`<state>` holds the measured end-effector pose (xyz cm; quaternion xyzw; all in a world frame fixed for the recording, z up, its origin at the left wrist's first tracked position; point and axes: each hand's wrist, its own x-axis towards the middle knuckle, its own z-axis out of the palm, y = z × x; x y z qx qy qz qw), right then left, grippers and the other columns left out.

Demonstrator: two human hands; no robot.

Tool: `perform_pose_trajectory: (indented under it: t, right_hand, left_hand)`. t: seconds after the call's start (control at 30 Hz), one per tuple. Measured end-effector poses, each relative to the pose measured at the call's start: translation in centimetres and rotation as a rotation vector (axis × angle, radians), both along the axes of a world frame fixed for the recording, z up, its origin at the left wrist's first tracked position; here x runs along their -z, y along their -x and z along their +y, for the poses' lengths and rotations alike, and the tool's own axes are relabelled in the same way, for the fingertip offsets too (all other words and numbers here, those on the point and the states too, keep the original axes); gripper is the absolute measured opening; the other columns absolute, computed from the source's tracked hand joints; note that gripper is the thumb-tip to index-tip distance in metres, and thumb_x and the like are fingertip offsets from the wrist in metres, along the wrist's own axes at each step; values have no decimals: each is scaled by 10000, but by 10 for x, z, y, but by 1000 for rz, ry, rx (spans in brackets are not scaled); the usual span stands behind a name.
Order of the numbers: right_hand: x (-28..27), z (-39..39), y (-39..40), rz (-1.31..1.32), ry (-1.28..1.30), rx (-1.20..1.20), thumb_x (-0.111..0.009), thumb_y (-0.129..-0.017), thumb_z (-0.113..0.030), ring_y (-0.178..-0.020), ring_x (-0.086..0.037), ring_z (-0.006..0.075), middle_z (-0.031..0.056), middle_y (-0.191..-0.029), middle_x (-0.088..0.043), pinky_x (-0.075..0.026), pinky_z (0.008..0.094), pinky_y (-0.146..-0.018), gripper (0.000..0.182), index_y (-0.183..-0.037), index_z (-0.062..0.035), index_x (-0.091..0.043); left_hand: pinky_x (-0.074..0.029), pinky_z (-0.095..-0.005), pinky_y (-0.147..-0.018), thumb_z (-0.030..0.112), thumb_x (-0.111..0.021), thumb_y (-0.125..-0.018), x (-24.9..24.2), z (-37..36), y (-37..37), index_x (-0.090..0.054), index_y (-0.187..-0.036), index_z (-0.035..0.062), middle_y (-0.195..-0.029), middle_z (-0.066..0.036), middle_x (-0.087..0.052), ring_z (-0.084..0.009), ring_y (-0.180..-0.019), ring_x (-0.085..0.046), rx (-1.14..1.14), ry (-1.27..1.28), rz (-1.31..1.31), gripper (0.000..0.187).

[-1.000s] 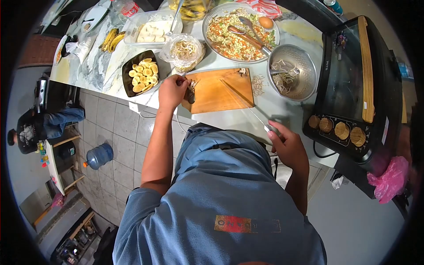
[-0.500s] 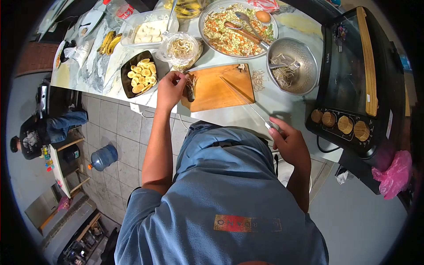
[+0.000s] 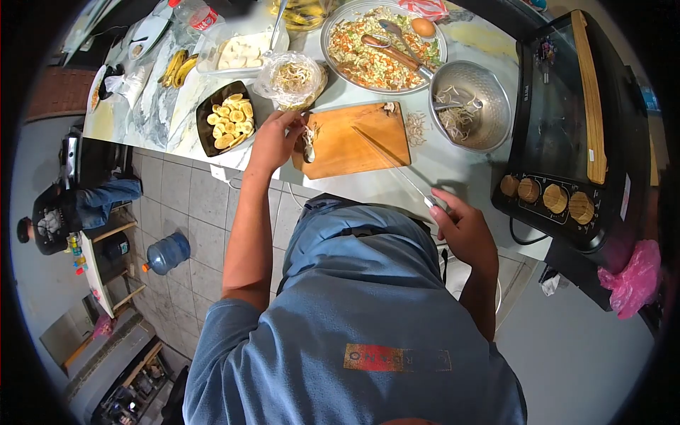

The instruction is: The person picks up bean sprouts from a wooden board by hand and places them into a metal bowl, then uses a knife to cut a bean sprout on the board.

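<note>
My left hand (image 3: 275, 140) is at the left edge of a wooden cutting board (image 3: 354, 156), its fingers curled together beside a small pile of bean sprouts (image 3: 309, 142). What those fingertips pinch, if anything, is too small to make out. My right hand (image 3: 464, 230) grips a knife (image 3: 400, 166) by its handle; the thin blade slants up and left over the board, tip near its middle. Just beyond my left hand stands a clear plastic bag of bean sprouts (image 3: 294, 76). A few scraps (image 3: 389, 107) lie at the board's far right corner.
Right of the board are loose sprouts (image 3: 416, 129) and a metal bowl (image 3: 496, 106) containing sprouts. Behind sits a round tray (image 3: 324, 53) of chopped vegetables. A dark dish of sliced bananas (image 3: 232, 122) is at left, a black oven (image 3: 552, 134) at right. Another person (image 3: 57, 216) is far left.
My left fingers have shifted slightly up and left, showing more of the sprouts on the board. The right hand and knife stay nearly still.
</note>
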<state>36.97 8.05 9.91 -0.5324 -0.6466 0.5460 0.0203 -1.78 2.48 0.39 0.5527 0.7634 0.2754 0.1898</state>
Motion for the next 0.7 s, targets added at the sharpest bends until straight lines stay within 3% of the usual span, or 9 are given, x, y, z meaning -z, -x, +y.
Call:
perform_pose_trajectory:
  t: [0.17,0.27,0.37,0.5,0.7]
  right_hand:
    - [-3,-4,2,-12,27,17,-655,-941,-308,-610,-657,138,133,-719,-698,-519,301,-628,463,-1333,-64,-623]
    - [-3,-5,2,-31,41,19,-658,-940,-312,-609,-653,134,134,-719,-696,-515,298,-623,470,-1337,-64,-621]
    - [0,-5,1,-4,23,22,-662,-937,-320,-602,-648,131,125,-690,-685,-508,295,-613,476,-1340,-70,-620]
    - [-3,-6,1,-30,16,25,-661,-939,-325,-585,-642,130,104,-641,-665,-499,296,-599,476,-1346,-82,-618]
    - [-5,-12,-6,-22,14,93,-651,-944,-323,-584,-650,140,109,-646,-671,-500,302,-600,463,-1340,-85,-620]
  left_hand:
    - [-503,-353,-707,115,-717,-878,-14,-2,1,-681,-988,28,-933,-123,-662,-252,-774,-630,37,61,41,144]
    - [-520,-382,-723,89,-706,-864,-25,-5,-2,-671,-961,17,-926,-146,-678,-307,-800,-662,0,95,-28,126]
    - [-482,-306,-647,108,-723,-886,-27,-7,-1,-674,-969,10,-827,-97,-703,-173,-698,-634,-24,-5,-50,138]
    - [-467,-257,-640,118,-726,-916,-35,-4,-6,-690,-987,19,-790,-27,-673,-76,-686,-576,-65,40,-155,127]
    - [-487,-239,-671,99,-698,-946,-32,9,-21,-695,-1021,2,-815,0,-684,-51,-734,-593,-47,10,-357,123]
